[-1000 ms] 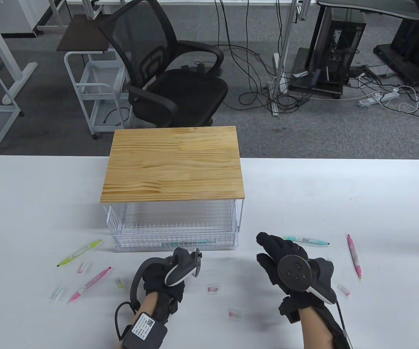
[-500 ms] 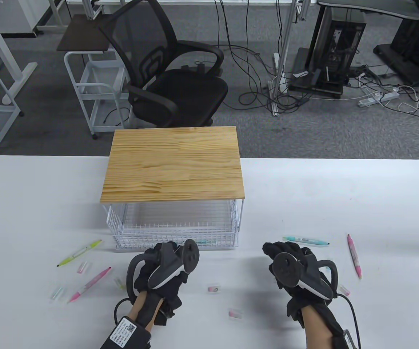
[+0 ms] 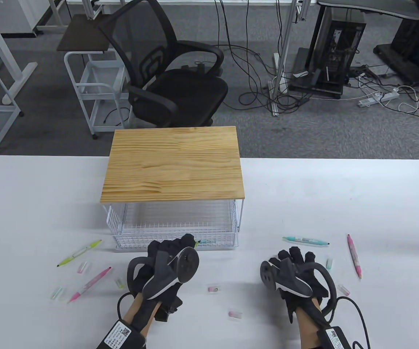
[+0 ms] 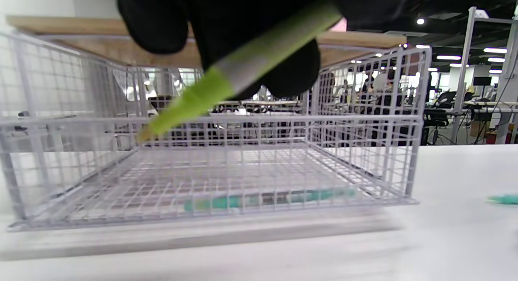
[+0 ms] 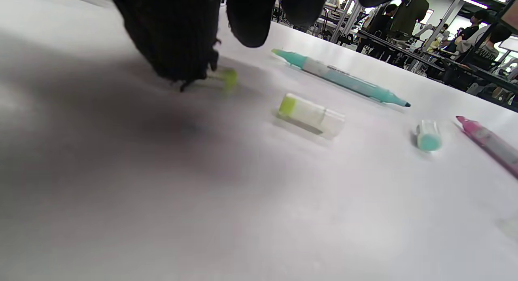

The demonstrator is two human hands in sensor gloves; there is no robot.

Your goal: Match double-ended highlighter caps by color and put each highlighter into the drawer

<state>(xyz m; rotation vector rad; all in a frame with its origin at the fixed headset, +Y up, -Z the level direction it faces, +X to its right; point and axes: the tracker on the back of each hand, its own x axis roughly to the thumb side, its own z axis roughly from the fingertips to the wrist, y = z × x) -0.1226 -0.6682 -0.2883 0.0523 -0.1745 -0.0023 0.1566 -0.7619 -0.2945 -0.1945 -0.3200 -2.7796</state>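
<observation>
My left hand (image 3: 178, 247) grips a yellow-green highlighter (image 4: 194, 99) and holds it slanted over the front rim of the white wire drawer (image 3: 133, 243). A teal highlighter (image 4: 263, 200) lies inside the drawer along its front wall. My right hand (image 3: 295, 257) is palm down on the table, fingers spread, holding nothing. In the right wrist view one fingertip (image 5: 174, 42) touches a small green cap (image 5: 227, 77). A second yellow-green cap (image 5: 309, 115), a teal cap (image 5: 428, 137), an uncapped teal highlighter (image 3: 306, 240) and a pink highlighter (image 3: 354, 256) lie nearby.
Left of the drawer lie a yellow-green highlighter (image 3: 79, 252), a pink highlighter (image 3: 90, 279) and several loose caps (image 3: 82, 268). Pink caps (image 3: 213, 289) (image 3: 235, 313) lie between my hands. A wooden board (image 3: 173, 163) tops the drawer frame.
My left hand has moved forward to the drawer's front rim with the green highlighter. My right hand has turned palm down and lowered to the table, shifting right.
</observation>
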